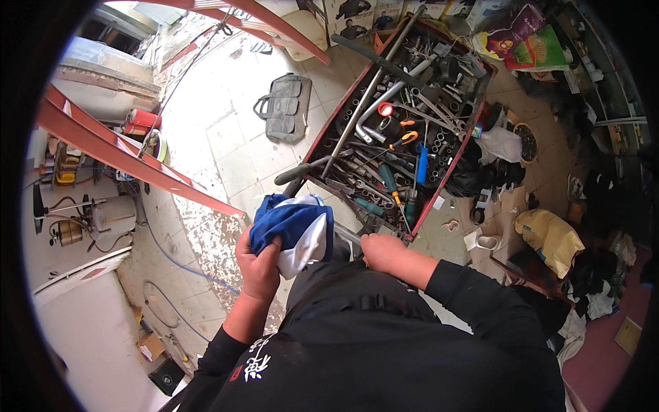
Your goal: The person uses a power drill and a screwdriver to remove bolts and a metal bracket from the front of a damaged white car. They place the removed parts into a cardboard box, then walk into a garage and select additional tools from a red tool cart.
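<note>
From the head view, my left hand (259,259) pinches a bunched blue-and-white cloth (292,230), the thumb on its near side and most fingers hidden behind it. The cloth hangs in front of me, just off the near left corner of the red tool tray (430,204). My right hand (384,250) has its fingers curled together around 1 end of a metal bar (348,236), near the tray's near right corner; the bar's other end runs behind the cloth. Toward the tray's right edge lie a blue-handled tool (421,165) and orange-handled pliers (405,140); a green-handled screwdriver (388,178) sits closer to its near edge. Beyond the tray's left edge, a grey bag (285,108) rests on the floor (237,137).
</note>
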Tool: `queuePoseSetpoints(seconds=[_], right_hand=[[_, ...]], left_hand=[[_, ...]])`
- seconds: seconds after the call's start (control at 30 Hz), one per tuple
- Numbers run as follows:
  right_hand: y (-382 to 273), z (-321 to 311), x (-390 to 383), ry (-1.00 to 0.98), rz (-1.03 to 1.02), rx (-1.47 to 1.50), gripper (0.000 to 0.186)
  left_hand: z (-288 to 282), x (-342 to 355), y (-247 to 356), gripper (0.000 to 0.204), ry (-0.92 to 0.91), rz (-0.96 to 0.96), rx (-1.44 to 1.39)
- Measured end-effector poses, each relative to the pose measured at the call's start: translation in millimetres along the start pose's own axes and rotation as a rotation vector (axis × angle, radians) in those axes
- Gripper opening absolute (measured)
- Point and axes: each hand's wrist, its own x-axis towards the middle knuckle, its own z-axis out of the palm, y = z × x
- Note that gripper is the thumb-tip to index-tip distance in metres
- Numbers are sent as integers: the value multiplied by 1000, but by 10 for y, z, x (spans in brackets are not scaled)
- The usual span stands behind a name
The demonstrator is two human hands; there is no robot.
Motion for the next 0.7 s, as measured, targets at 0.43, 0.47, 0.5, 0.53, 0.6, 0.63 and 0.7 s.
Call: queuePoseSetpoints(seconds=[0.43, 0.47, 0.5, 0.53, 0.6, 0.63, 0.7], right_hand=[[-306, 96, 262, 197, -50, -141, 14], [-342, 101, 302, 214, -45, -126, 14], [-364, 102, 348, 233, -36, -116, 14], [-388, 115, 379, 243, -42, -103, 14], [-402, 157, 470, 266, -40, -79, 14], [-403, 184, 514, 250, -52, -79, 17], [-401, 251, 595, 250, -114, -8, 19]], left_hand=[[-447, -376, -175, 24, -82, -147, -62], [-423, -418, -191, 24, -84, -153, -45], [-378, -442, -208, 24, -97, -143, -64], [-325, -473, -213, 24, -104, -132, -72], [-193, -496, -217, 24, -111, -97, -76], [-122, -505, -212, 24, -111, -76, -74], [-1, -487, -185, 23, -125, -49, -72]])
